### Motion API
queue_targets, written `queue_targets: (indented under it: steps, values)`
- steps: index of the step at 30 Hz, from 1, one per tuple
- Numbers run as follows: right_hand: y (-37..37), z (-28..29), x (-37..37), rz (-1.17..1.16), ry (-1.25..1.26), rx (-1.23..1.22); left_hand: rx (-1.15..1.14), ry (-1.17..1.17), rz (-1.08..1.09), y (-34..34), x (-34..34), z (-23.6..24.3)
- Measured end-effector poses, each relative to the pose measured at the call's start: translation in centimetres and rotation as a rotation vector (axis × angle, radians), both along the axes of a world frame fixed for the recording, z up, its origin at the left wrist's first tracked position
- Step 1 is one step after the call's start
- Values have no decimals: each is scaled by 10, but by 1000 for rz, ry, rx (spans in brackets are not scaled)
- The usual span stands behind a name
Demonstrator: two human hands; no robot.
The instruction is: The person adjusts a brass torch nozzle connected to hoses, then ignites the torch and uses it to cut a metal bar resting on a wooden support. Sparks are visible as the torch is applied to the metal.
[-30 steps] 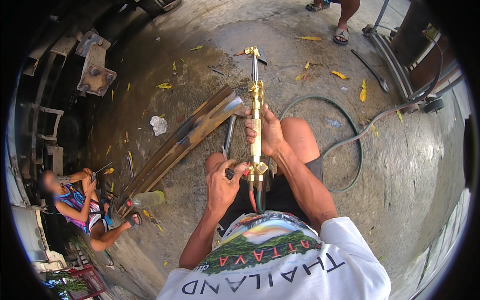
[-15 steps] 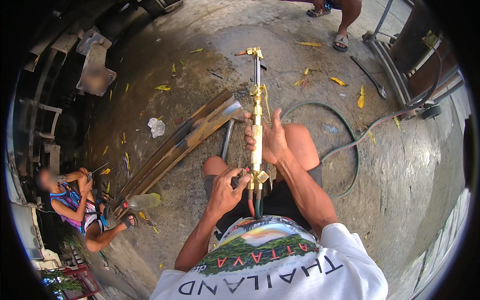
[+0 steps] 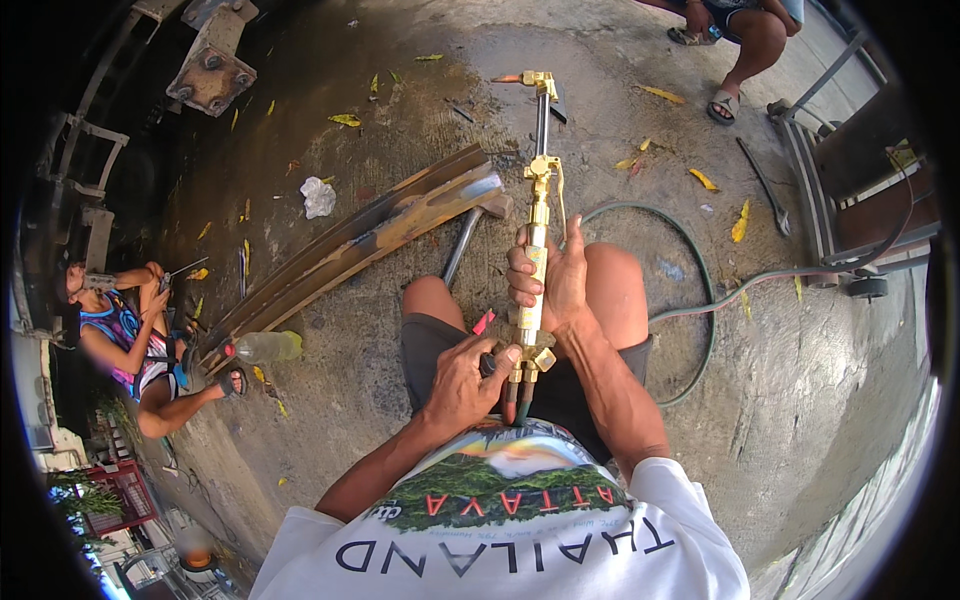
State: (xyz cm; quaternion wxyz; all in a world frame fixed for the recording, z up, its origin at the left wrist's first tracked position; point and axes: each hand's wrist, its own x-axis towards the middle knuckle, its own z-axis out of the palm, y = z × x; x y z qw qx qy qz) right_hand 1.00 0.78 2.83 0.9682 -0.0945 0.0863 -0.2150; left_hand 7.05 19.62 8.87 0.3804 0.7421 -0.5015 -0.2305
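A brass and steel cutting torch (image 3: 540, 215) stands upright in the picture before my lap, its copper tip pointing left at the top. My right hand (image 3: 562, 283) is closed around the handle, thumb stretched up alongside the brass lever. At the torch's rear end, my left hand (image 3: 468, 378) is closed at the valves, thumb against the brass fittings; its fingertips are partly hidden. A small pink-red piece (image 3: 484, 321) sticks out above its fingers; I cannot tell its kind. Red and green hoses (image 3: 521, 408) leave the torch toward my shirt.
Rusty steel beams (image 3: 350, 255) lie left, with a hammer (image 3: 466, 240) at their end. A plastic bottle (image 3: 268, 347) lies near a seated person (image 3: 135, 330). A hose (image 3: 712, 300) loops right toward a wheeled cart (image 3: 815, 200). Another person's foot (image 3: 723, 106) is far right.
The view has shifted, moving the torch slightly right and up in the picture. The pink-red piece by my left fingers shows more. Both hands stay on the torch.
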Motion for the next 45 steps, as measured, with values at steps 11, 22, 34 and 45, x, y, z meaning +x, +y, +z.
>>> queue_targets:
  steps: [11, 22, 34, 45]
  values:
    - [-7, -1, 5, -32, 123, -109, 21, 400, 216, -6, 49, -38]
    - [-7, -8, 2, -22, 170, -54, 175, 1163, 420, -68, 129, -145]
    - [10, 6, -8, -64, 338, -79, 344, 792, 170, -119, 129, -345]
    - [-5, -10, -11, -114, 318, -65, 38, 116, 133, -113, 137, -201]
